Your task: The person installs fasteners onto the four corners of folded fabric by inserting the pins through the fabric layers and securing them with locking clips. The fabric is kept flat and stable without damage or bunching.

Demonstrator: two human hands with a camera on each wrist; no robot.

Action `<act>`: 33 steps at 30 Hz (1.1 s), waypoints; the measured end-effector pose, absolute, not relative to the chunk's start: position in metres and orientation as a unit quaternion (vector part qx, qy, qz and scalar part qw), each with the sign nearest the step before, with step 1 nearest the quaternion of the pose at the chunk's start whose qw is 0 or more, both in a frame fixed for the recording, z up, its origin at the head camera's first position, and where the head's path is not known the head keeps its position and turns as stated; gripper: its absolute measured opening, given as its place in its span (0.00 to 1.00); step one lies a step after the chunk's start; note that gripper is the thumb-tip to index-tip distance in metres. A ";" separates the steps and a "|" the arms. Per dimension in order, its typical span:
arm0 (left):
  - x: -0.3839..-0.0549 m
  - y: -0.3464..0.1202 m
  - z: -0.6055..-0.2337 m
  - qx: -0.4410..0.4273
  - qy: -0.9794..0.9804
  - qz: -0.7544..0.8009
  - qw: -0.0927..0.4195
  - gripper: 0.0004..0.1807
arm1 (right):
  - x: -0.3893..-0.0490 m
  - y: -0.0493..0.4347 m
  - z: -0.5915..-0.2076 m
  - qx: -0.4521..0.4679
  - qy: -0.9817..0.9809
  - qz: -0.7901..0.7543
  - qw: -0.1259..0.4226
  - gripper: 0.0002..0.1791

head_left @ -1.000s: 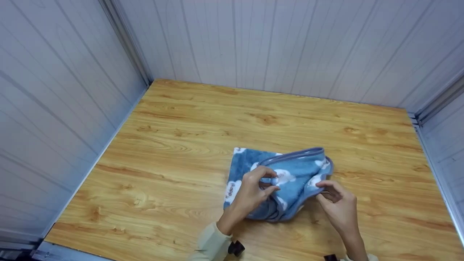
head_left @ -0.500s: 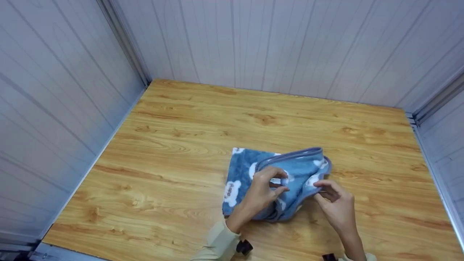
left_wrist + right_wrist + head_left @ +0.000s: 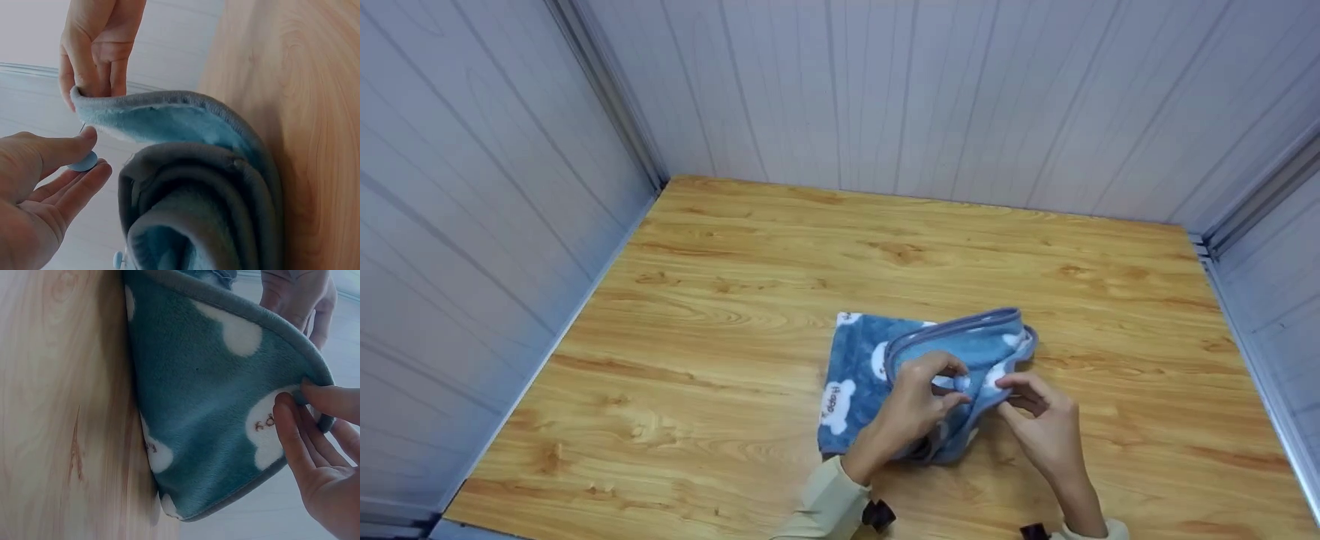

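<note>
A blue fleece blanket [image 3: 862, 367] with white lettered patches and grey-blue edging lies folded on the wooden table, its right part raised in a loose flap. My right hand [image 3: 1046, 427] pinches the flap's edged corner between thumb and fingers. Close to that corner, my left hand [image 3: 911, 405] holds a pin by its round blue head [image 3: 83, 162] between thumb and fingertips. The pin's thin shaft points up toward the flap's edge in the left wrist view. A second blue-headed pin [image 3: 117, 259] shows beside the curled inner layers.
The wooden table [image 3: 697, 315] stretches out beyond and to both sides of the blanket. Pale panel walls [image 3: 870, 90] enclose it at the back, left and right. Dark devices [image 3: 879, 516] sit at both wrists.
My left hand, with the pin, has moved right toward the corner in my right hand. The right hand and the flap have shifted slightly left in view.
</note>
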State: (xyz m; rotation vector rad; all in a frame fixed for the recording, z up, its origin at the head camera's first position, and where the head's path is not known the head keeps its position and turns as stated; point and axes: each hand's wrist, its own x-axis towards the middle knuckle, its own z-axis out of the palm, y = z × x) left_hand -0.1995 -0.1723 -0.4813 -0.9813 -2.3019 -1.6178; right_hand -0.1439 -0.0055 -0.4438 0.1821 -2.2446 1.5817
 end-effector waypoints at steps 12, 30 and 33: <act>-0.198 -0.173 -0.480 -0.342 -0.765 -0.538 0.086 0.12 | -0.142 -0.004 -0.441 0.062 -0.814 0.547 0.185 0.13; -0.200 -0.164 -0.483 -0.385 -0.776 -0.478 0.142 0.11 | -0.142 -0.007 -0.442 0.062 -0.819 0.541 0.183 0.12; -0.199 -0.162 -0.485 -0.388 -0.780 -0.468 0.146 0.11 | -0.142 -0.007 -0.442 0.055 -0.820 0.542 0.176 0.12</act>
